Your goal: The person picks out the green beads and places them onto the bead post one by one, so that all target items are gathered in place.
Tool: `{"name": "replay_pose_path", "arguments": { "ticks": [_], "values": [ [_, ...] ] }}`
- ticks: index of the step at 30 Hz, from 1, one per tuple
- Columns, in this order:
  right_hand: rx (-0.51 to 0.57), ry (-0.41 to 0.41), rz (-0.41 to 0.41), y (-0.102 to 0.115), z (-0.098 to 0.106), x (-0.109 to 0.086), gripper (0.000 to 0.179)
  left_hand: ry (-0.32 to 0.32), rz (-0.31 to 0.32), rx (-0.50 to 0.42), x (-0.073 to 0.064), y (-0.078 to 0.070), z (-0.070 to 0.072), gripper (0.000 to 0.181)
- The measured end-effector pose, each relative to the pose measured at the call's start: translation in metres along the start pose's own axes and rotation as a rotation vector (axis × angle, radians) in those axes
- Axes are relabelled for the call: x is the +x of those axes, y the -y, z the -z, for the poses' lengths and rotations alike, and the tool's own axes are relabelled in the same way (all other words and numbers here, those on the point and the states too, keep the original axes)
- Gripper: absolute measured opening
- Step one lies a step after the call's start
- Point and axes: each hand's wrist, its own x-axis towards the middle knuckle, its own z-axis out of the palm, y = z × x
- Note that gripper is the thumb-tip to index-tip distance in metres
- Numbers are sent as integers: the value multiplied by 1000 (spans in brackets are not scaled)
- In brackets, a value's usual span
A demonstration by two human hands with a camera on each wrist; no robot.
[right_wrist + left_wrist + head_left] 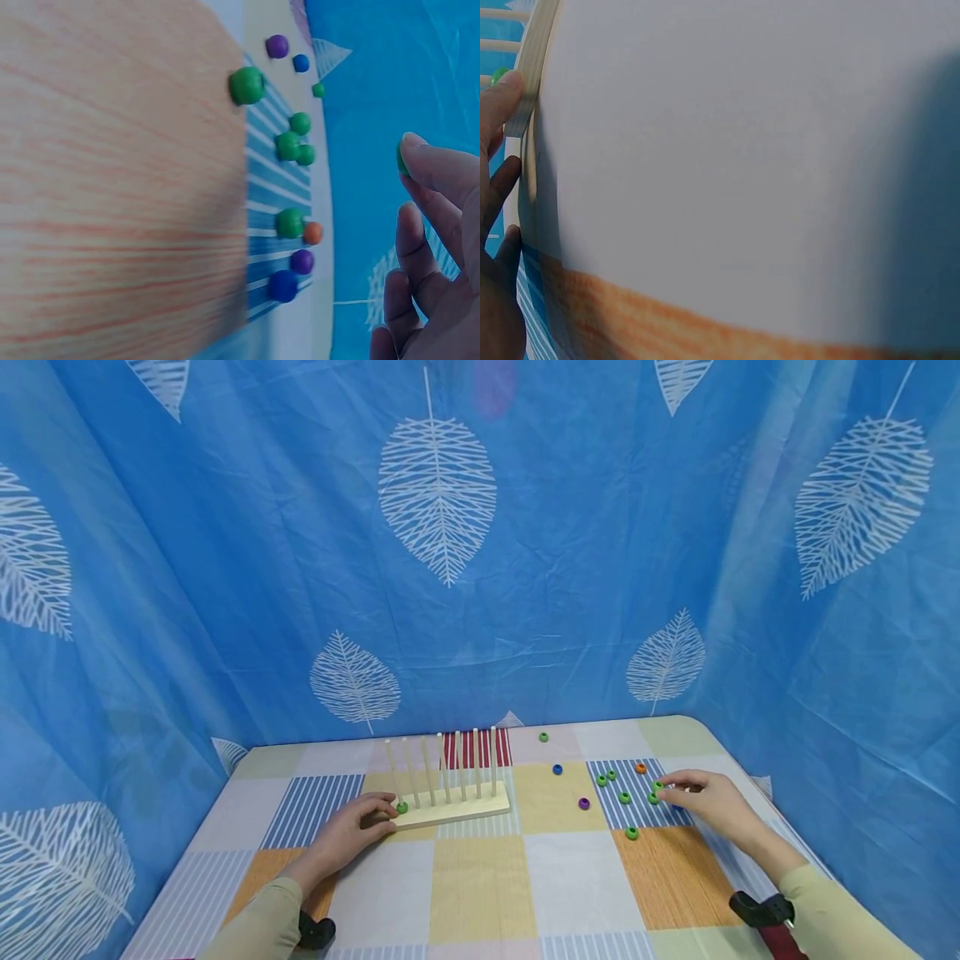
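My left hand (349, 832) grips the left end of a pale wooden peg board (465, 810), which has a row of several upright pegs. At the foot of the leftmost peg sits a green bead (402, 807), close to the fingertips. In the left wrist view the thumb and fingers (502, 176) lie against the board's end. On the right, my right hand (708, 806) pinches a green bead (401, 159) between thumb and index finger, raised above the table. Below it lie more green beads (289, 223), an orange bead (313, 232) and a blue bead (283, 286).
Between board and right hand lie a purple bead (584, 803), a blue bead (557, 769) and, farther back, a green bead (543, 737). A patchwork cloth (480, 893) covers the table. Blue leaf-print curtains (540, 568) enclose the back and sides.
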Motion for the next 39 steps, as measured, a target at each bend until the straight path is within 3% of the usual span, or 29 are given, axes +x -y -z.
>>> {"name": "replay_pose_path", "arguments": {
  "ticks": [9,20,39],
  "values": [
    [-44,-9,20,23,16,12,48,-5,-12,-5,1,2,-1,10],
    [-37,0,112,54,39,24,46,-3,-10,-21,1,4,-1,10],
    [-43,65,218,123,37,43,42,1,-8,-27,0,1,0,11]
  ]
}}
